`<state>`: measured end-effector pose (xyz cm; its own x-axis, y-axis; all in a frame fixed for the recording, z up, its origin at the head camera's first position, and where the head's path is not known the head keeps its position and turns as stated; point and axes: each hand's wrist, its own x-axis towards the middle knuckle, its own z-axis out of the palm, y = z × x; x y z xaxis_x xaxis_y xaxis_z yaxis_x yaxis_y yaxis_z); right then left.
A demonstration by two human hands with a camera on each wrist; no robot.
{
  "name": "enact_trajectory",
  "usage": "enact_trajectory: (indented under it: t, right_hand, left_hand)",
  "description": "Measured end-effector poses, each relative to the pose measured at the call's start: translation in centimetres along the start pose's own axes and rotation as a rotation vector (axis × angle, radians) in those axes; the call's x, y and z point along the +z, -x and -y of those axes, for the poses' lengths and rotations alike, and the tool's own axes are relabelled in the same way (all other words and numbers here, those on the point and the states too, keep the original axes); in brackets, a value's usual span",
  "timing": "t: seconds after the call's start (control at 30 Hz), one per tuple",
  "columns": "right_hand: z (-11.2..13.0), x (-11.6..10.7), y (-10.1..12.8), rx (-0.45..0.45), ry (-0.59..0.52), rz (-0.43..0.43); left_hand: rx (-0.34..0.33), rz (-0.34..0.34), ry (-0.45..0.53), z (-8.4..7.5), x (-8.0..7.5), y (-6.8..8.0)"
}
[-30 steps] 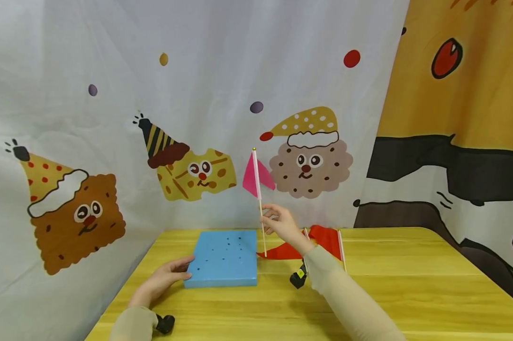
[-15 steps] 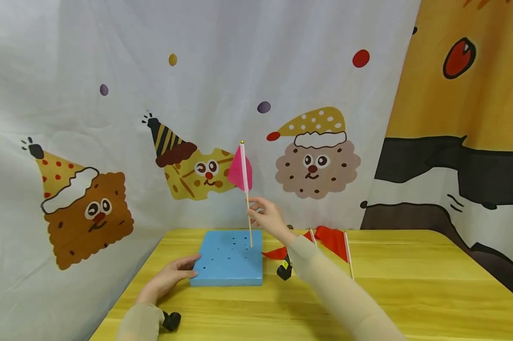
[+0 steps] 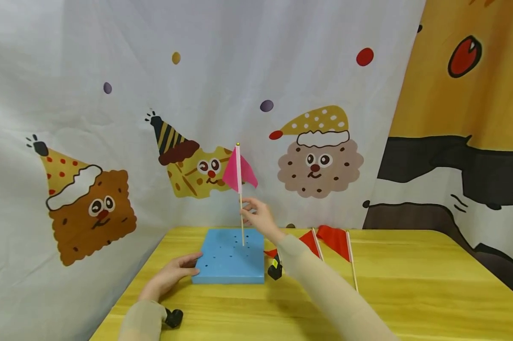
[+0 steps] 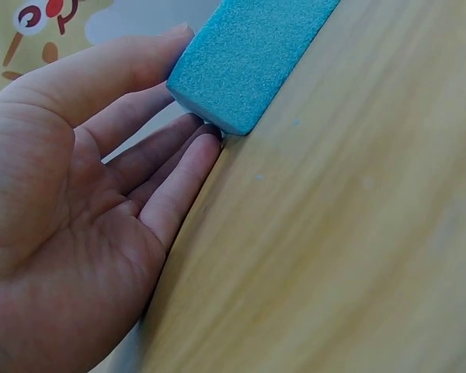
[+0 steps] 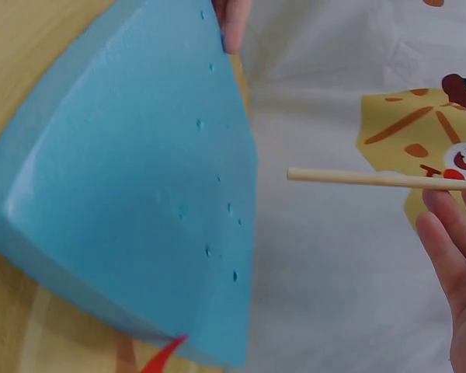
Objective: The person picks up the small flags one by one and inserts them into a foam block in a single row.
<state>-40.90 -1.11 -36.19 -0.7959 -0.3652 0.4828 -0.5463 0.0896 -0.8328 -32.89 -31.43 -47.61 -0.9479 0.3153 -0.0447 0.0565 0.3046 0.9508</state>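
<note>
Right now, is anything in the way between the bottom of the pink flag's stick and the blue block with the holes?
Nothing visible blocks it. The right hand pinches the pink flag upright, its stick tip just above the blue foam block. The right wrist view shows only open air between them. The left hand touches the block's near-left corner, off to the side.

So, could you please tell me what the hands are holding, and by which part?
The right hand pinches the pink flag by its wooden stick, just below the cloth. The left hand holds nothing, only touching the blue foam block.
</note>
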Motion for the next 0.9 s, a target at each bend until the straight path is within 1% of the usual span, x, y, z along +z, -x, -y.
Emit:
enact_trajectory:
  t: [0.13, 0.27, 0.37, 0.5, 0.63, 0.73, 0.9]
  right_hand:
    - [1.3, 0.6, 0.7, 0.014, 0.006, -0.004]
    - [1.6, 1.4, 0.8, 0.019, 0.009, -0.005]
    - [0.0, 2.4, -0.1, 0.016, 0.003, -0.014]
    - [-2.2, 3.5, -1.2, 0.04, -0.02, -0.017]
    - [-2.1, 4.2, -1.5, 0.058, -0.039, -0.015]
    - [-2.2, 4.7, -1.8, 0.059, -0.017, -0.02]
    - [-2.4, 5.4, -1.9, 0.045, 0.009, -0.03]
  left_hand:
    - [0.001, 0.006, -0.002, 0.1, 0.2, 0.1]
    - [-0.001, 0.007, 0.01, 0.2, 0.4, 0.4]
    - [-0.003, 0.005, 0.018, 0.2, 0.4, 0.6]
    - [-0.006, -0.005, 0.015, 0.2, 0.3, 0.6]
    - [-0.012, -0.022, 0.003, 0.2, 0.1, 0.4]
    - [-0.01, -0.026, -0.004, 0.1, 0.1, 0.2]
    - [0.012, -0.033, -0.023, 0.1, 0.2, 0.1]
